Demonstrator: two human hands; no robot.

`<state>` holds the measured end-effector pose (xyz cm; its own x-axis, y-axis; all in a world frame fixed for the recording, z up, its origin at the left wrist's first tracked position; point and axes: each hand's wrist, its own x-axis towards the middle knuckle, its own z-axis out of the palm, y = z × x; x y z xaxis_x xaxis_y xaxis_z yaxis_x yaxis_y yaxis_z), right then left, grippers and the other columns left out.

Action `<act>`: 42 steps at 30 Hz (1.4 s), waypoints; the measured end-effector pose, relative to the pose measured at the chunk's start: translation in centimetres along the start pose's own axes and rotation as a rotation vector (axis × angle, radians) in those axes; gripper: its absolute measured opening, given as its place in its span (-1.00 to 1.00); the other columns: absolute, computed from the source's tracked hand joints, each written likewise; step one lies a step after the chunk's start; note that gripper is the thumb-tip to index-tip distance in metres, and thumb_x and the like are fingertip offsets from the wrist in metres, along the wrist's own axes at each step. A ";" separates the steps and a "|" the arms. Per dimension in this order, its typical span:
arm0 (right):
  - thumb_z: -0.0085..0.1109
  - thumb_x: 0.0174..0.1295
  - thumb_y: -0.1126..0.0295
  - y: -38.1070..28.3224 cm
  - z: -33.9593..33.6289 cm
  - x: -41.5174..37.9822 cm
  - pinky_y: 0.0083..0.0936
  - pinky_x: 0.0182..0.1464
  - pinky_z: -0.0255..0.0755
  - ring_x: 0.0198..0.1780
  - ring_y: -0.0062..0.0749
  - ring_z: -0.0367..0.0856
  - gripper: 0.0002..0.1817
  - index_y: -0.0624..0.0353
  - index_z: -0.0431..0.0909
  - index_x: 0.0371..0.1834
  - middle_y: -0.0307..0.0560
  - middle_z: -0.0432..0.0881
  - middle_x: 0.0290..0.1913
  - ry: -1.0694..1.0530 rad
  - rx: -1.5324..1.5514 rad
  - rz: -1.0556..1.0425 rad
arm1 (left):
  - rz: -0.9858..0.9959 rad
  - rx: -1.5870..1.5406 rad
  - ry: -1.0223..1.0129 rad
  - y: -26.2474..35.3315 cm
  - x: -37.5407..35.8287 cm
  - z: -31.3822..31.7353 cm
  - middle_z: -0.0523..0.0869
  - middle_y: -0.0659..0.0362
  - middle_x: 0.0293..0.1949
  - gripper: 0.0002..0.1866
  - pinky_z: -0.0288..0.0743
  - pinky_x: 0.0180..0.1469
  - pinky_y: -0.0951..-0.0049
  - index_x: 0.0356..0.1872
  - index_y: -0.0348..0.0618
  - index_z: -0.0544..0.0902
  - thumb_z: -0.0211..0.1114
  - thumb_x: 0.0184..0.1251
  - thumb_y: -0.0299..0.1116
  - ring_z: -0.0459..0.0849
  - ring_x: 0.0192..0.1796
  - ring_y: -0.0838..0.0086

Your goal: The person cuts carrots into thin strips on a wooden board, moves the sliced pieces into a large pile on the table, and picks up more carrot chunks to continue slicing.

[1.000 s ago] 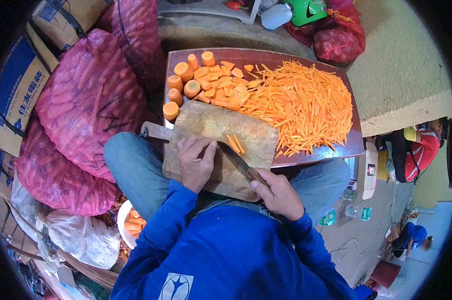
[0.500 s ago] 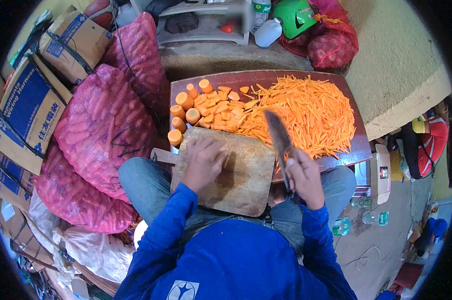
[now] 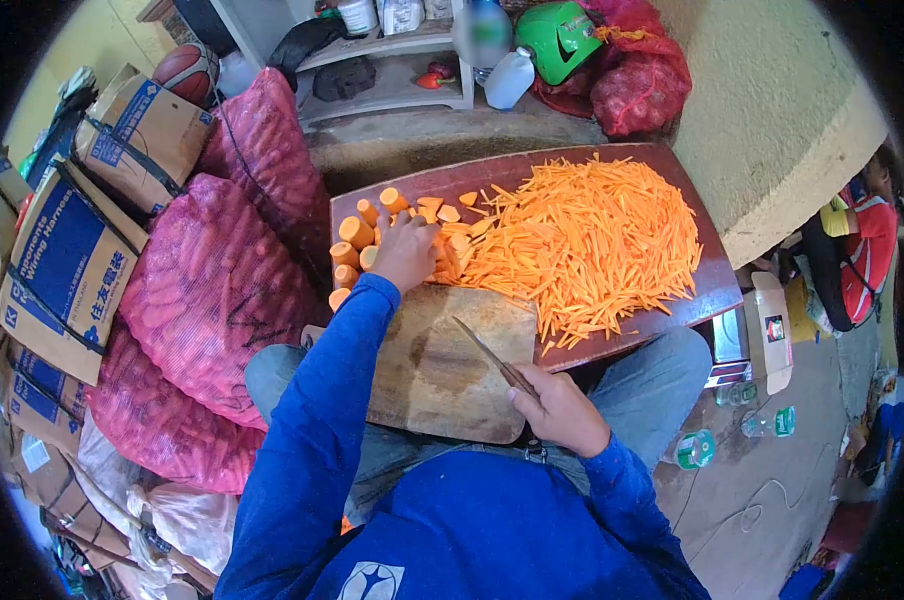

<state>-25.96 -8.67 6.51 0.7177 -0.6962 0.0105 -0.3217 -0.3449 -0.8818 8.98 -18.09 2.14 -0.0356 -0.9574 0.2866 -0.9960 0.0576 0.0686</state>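
Observation:
My left hand reaches over the carrot slices on the wooden table, its fingers spread and touching them; what lies under the fingertips is hidden. In my right hand is a knife, gripped by the handle, its blade slanting up and left over the chopping board. The worn wooden board rests across my lap, against the near table edge. Short carrot chunks stand to the left of my left hand. A big heap of carrot strips covers the right half of the table.
Pink mesh sacks of carrots and cardboard boxes crowd the left. Behind the table are a shelf, a green helmet and a red mesh sack. Plastic bottles lie on the floor at right, where another person is partly visible.
My left hand has moved from the board up onto the carrot slices. The knife has swung from beside the strips to low over the board, with my right hand lower and farther left.

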 end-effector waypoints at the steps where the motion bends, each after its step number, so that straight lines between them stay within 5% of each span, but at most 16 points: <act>1: 0.21 0.54 0.35 0.1 -0.1 0.1 -0.02 -0.14 0.57 -0.21 0.34 0.73 -0.72 0.33 0.64 0.12 0.39 0.68 -0.27 -0.018 0.026 0.021 | 0.032 0.028 0.010 -0.1 0.1 0.4 0.84 0.10 -0.02 -0.73 0.25 0.34 -0.20 0.01 -0.03 0.85 0.47 0.30 -0.35 0.68 0.22 0.12; 6: 0.20 0.54 0.33 0.3 -0.4 -0.2 0.02 -0.14 0.56 -0.20 0.40 0.71 -0.74 0.32 0.64 0.09 0.40 0.68 -0.28 0.067 0.087 0.049 | -0.004 -0.094 0.114 0.1 0.0 0.4 0.85 0.07 -0.08 -0.77 0.26 0.34 -0.17 -0.05 -0.07 0.87 0.40 0.31 -0.43 0.69 0.18 0.13; 8: 0.21 0.55 0.34 0.3 -0.4 -0.4 -0.21 -0.06 0.60 -0.22 -0.03 0.74 -0.63 0.30 0.63 0.31 0.26 0.71 -0.24 0.053 0.060 0.040 | -0.018 -0.129 0.168 0.6 -0.8 -0.3 0.85 0.07 -0.09 -0.79 0.27 0.34 -0.14 -0.07 -0.08 0.87 0.41 0.31 -0.43 0.70 0.16 0.13; 12: 0.21 0.55 0.35 0.5 -0.4 -0.2 -0.23 -0.08 0.59 -0.26 -0.09 0.68 -0.63 0.31 0.63 0.30 0.22 0.68 -0.27 0.010 0.046 0.048 | -0.044 -0.478 0.284 3.2 -5.2 -3.4 0.84 0.06 -0.12 -0.82 0.33 0.26 0.01 -0.08 -0.09 0.84 0.48 0.31 -0.40 0.71 0.10 0.12; 14: 0.21 0.54 0.35 0.2 -0.6 -0.1 -0.10 -0.13 0.57 -0.22 0.24 0.72 -0.70 0.35 0.64 0.15 0.37 0.68 -0.25 0.029 0.088 0.046 | 0.080 -0.525 0.184 6.1 -9.2 -5.2 0.81 0.09 -0.11 -0.77 0.36 0.25 0.03 -0.04 -0.07 0.83 0.47 0.27 -0.45 0.69 0.12 0.14; 17: 0.23 0.54 0.33 0.3 -0.5 0.1 -0.13 -0.13 0.57 -0.25 0.18 0.69 -0.69 0.35 0.64 0.15 0.33 0.66 -0.27 0.027 0.144 0.106 | 0.332 -0.504 0.089 9.1 -14.5 -5.1 0.76 0.09 -0.01 -0.69 0.37 0.25 0.03 -0.01 -0.08 0.81 0.45 0.19 -0.49 0.67 0.15 0.13; 27: 0.24 0.55 0.29 -3.0 0.7 -1.3 0.07 -0.06 0.62 -0.05 0.44 0.75 -0.60 0.25 0.58 0.34 0.43 0.74 -0.13 -0.138 -0.031 0.097 | -0.019 -0.390 0.093 11.5 -19.6 -3.8 0.72 0.00 0.10 -0.53 0.42 0.24 0.01 0.10 -0.23 0.78 0.41 0.05 -0.56 0.62 0.16 0.04; 36: 0.19 0.58 0.29 -4.4 1.6 -3.0 0.20 -0.08 0.61 -0.08 0.49 0.76 -0.50 0.19 0.40 0.50 0.45 0.77 -0.08 -0.172 -0.155 0.088 | 0.158 -0.245 0.064 11.1 -19.0 -3.6 0.69 0.03 0.06 -0.59 0.41 0.22 0.05 0.05 -0.32 0.77 0.34 0.22 -0.32 0.59 0.12 0.14; 42: 0.15 0.59 0.28 -5.2 2.3 -2.6 0.29 -0.10 0.59 -0.12 0.50 0.75 -0.48 0.21 0.31 0.50 0.48 0.76 -0.12 -0.262 -0.287 0.196 | 0.195 -0.269 0.125 11.1 -19.1 -3.4 0.70 0.04 0.06 -0.67 0.43 0.18 0.03 -0.06 -0.28 0.81 0.34 0.22 -0.33 0.61 0.10 0.17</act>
<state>-24.69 -3.62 9.92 0.7468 -0.5954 -0.2965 -0.5994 -0.4093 -0.6878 -1.08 1.81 0.63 -0.1957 -0.8799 0.4330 -0.9135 0.3241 0.2459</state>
